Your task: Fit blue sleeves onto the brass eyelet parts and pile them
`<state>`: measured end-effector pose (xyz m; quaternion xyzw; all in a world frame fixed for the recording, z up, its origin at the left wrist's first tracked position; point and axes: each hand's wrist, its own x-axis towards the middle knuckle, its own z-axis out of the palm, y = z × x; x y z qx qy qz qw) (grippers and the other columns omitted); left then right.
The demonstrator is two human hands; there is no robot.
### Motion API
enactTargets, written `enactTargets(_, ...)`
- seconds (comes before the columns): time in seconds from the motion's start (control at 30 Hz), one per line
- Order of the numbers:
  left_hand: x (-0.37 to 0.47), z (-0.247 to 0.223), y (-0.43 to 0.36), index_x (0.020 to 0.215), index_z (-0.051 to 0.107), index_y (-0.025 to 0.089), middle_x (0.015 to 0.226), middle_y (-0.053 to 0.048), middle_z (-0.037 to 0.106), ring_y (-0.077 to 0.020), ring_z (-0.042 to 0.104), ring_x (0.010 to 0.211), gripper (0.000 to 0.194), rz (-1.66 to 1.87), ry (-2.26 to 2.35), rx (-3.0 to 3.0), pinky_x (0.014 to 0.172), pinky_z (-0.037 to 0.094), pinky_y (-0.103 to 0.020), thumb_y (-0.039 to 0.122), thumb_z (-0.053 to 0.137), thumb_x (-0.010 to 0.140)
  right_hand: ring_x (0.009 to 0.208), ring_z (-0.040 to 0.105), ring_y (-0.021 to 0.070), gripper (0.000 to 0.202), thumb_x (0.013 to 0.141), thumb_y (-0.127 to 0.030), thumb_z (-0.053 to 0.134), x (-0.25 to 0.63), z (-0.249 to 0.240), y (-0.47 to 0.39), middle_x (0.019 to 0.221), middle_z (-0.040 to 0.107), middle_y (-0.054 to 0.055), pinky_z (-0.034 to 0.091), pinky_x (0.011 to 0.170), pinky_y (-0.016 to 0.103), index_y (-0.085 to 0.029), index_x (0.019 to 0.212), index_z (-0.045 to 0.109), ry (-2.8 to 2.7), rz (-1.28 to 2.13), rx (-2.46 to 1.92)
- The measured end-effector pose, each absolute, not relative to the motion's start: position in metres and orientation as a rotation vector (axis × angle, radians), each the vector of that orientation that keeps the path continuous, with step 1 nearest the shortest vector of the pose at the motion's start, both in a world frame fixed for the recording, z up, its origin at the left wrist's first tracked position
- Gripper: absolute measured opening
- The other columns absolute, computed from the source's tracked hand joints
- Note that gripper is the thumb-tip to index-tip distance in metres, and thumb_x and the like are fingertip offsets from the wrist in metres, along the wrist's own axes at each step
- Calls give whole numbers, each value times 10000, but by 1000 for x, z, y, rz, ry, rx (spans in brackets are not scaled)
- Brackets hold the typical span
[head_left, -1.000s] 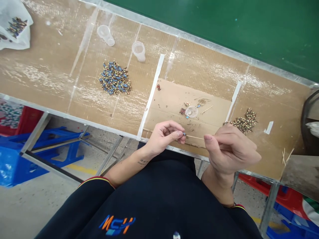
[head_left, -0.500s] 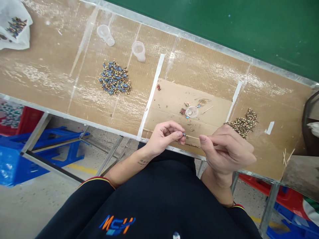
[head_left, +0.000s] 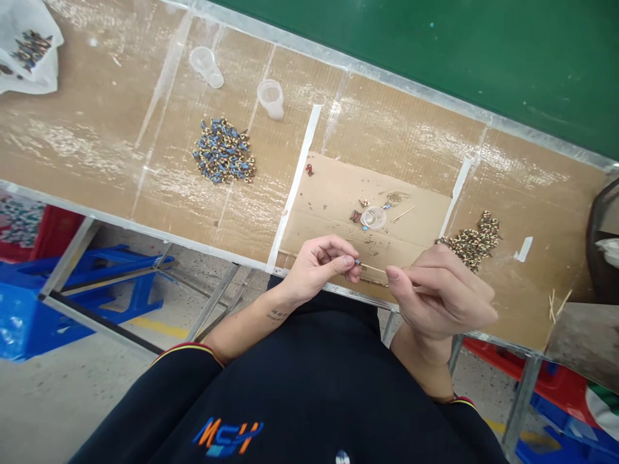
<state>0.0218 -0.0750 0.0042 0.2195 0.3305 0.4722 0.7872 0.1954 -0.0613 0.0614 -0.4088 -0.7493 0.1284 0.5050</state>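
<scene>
Near the table's front edge, my left hand (head_left: 331, 261) pinches a tiny blue and dark piece (head_left: 358, 262) between thumb and fingers. My right hand (head_left: 442, 290) is closed around a thin wooden stick (head_left: 374, 268), whose tip reaches the small piece. Beyond my hands, a clear plastic cup (head_left: 376, 218) stands on a flat cardboard sheet (head_left: 329, 187). A second stick (head_left: 403, 213) and a few small coloured pieces lie around that cup. Fingers hide most of the held piece, so its exact kind does not show.
To the left lies a heap of small blue and yellow pieces (head_left: 224, 151), with two plastic cups (head_left: 271, 98) behind it. A heap of brown and cream pieces (head_left: 476, 241) is at right, near loose sticks (head_left: 554, 306). A white bag (head_left: 46, 64) sits far left.
Both hands keep nearly the same place and grip. The stick's tip stays at the small piece, and the view has shifted very slightly.
</scene>
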Motion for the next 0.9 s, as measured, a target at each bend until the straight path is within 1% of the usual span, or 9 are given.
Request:
enactTargets(0.13, 22, 5, -76, 863, 742, 143, 683, -16, 766, -130, 747, 615, 391, 1016, 699, 469, 616, 603, -205, 464, 953, 788, 525, 497, 82, 230, 878, -38, 780, 195, 62, -62, 611, 623, -44, 375, 500, 264, -193, 753, 666, -1825, 322, -974)
enactTargets(0.23, 21, 5, -76, 856, 733, 141, 677, -14, 762, -129, 742, 607, 394, 1005, 680, 457, 620, 599, -209, 460, 954, 789, 517, 485, 83, 229, 896, -76, 780, 196, 59, -62, 607, 611, -45, 360, 497, 269, -191, 738, 660, -1793, 349, -980)
enactTargets(0.33, 21, 2, -75, 835, 716, 140, 665, -11, 756, -129, 729, 580, 415, 989, 630, 419, 609, 598, -219, 462, 969, 768, 505, 473, 96, 261, 937, -180, 777, 201, 51, -56, 585, 586, -47, 350, 501, 285, -204, 710, 651, -1705, 372, -982)
enactTargets(0.47, 21, -6, -75, 805, 690, 153, 617, 4, 720, -129, 702, 529, 438, 975, 557, 352, 540, 562, -205, 471, 984, 741, 499, 461, 119, 327, 972, -336, 766, 213, 38, -40, 550, 526, -45, 343, 499, 304, -229, 684, 654, -1551, 198, -1099)
enactTargets(0.5, 21, -8, -76, 798, 685, 156, 602, 9, 706, -127, 691, 512, 442, 977, 546, 341, 525, 550, -200, 474, 985, 739, 506, 475, 124, 314, 970, -349, 769, 216, 34, -36, 559, 543, -40, 353, 501, 306, -233, 695, 675, -1568, 162, -1161)
enactTargets(0.57, 22, -12, -77, 789, 673, 161, 580, 18, 679, -123, 667, 483, 457, 984, 539, 323, 500, 531, -198, 482, 991, 726, 537, 533, 128, 245, 962, -338, 784, 220, 26, -31, 617, 625, -26, 391, 515, 303, -237, 746, 730, -1679, 151, -1268)
enactTargets(0.67, 22, -14, -79, 789, 657, 165, 566, 27, 649, -122, 647, 468, 474, 987, 531, 302, 488, 519, -205, 490, 994, 717, 609, 607, 134, 132, 956, -304, 794, 221, 14, -27, 718, 706, -15, 458, 572, 288, -251, 836, 781, -1850, 167, -1303)
enactTargets(0.8, 21, -14, -80, 804, 651, 167, 571, 33, 631, -119, 640, 480, 466, 990, 517, 280, 502, 519, -213, 479, 989, 731, 692, 629, 163, 130, 990, -333, 748, 220, -1, -26, 747, 703, 2, 500, 659, 297, -263, 895, 804, -1964, 150, -1329)
enactTargets(0.9, 20, -14, -80, 820, 664, 169, 584, 35, 639, -115, 643, 490, 433, 998, 496, 279, 505, 511, -205, 459, 979, 755, 707, 637, 165, 141, 1004, -347, 729, 217, -3, -28, 760, 699, 9, 500, 666, 296, -259, 940, 819, -1989, 190, -1334)
